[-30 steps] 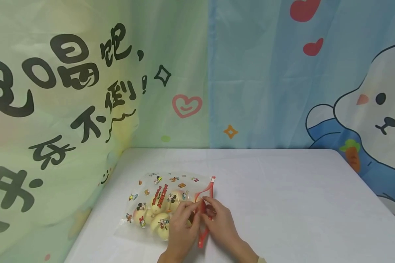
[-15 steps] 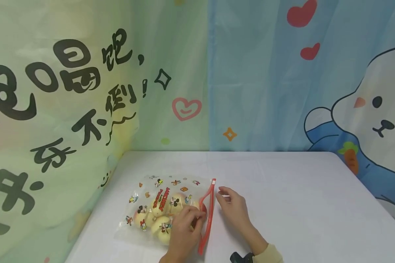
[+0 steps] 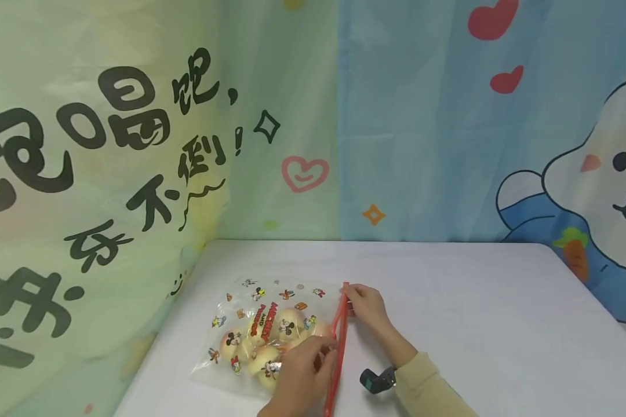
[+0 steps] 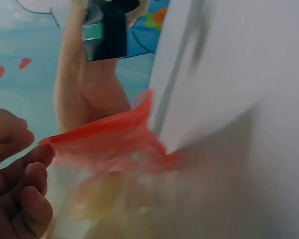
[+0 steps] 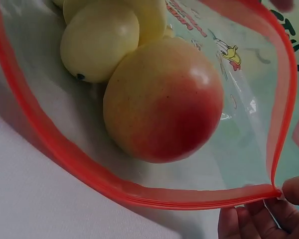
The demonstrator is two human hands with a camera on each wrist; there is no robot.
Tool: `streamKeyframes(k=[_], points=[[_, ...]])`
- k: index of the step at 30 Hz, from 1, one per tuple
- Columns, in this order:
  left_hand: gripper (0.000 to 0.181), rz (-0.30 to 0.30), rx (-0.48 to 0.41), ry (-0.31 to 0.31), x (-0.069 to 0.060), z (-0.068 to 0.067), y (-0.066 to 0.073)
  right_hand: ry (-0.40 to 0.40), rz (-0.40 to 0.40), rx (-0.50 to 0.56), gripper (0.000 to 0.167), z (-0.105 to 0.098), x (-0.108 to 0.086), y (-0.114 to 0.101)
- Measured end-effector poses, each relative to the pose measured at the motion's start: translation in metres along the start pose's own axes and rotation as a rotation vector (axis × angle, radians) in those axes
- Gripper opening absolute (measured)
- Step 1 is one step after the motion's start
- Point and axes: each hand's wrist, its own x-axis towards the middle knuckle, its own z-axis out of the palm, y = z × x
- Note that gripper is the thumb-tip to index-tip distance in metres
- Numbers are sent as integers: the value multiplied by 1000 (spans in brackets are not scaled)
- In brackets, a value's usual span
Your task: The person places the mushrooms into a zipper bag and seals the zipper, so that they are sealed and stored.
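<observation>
A clear zip bag (image 3: 305, 295) printed with cartoon figures lies left of centre on the table, its red-edged mouth facing right. Inside are several pale yellow fruits (image 5: 99, 42) and a larger round fruit (image 5: 164, 102) with a red blush; their exact kind is unclear. My right hand (image 3: 365, 304) pinches the far corner of the red zip edge (image 5: 159, 196). My left hand (image 3: 305, 368) is at the nearer part of the mouth, its curled fingertips on the red edge (image 4: 104, 129). In the right wrist view the mouth gapes wide.
White table surface (image 3: 475, 324) extends to the right of the bag. A dark wrist camera (image 3: 377, 380) sits by the right sleeve (image 3: 430, 385). A printed cloth backdrop (image 3: 428, 127) stands behind and at the left.
My right hand has left the middle of the bag's mouth, swung right, and now pinches its far corner. My left hand stays near the mouth, and the red edge has drawn straighter.
</observation>
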Motion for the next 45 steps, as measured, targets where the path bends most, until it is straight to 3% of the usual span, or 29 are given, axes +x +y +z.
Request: streamKeyframes(k=[4,7,10,12,15,17,21,24,27,32,38,42,45], points=[[11,-130,-25,-11,16,-14,-1,-18,-16,14,31,-3,1,-2],[8,-204,50,-101,35,-26,-6,-13,-32,-15,31,-4,2,0],[12,-184,147,-228,59,-34,-10,-12,-31,-37,30,-5,3,4],[16,-132,198,-270,77,-35,-12,-15,-26,-35,29,-5,3,6],[20,-58,246,-291,106,-30,-15,-23,-27,-37,29,-7,4,10],[22,-51,284,-338,126,-24,-18,-22,-34,-30,29,-8,4,11],[26,-80,346,-551,157,-4,-34,-10,-39,-17,28,-9,2,12],[28,-124,329,-724,168,10,-48,-13,-37,1,28,-8,0,10],[22,-165,268,-819,169,20,-60,-19,-53,24,27,-7,-1,8],[15,-187,184,-812,168,29,-65,-3,-68,29,27,-8,-1,7],[12,-91,309,-744,172,33,-59,11,-67,-7,27,-11,-4,8],[12,-149,361,-721,174,32,-59,-25,-97,-50,24,-9,-15,10],[15,-198,364,-690,170,22,-67,-88,-140,-60,23,1,-29,11]])
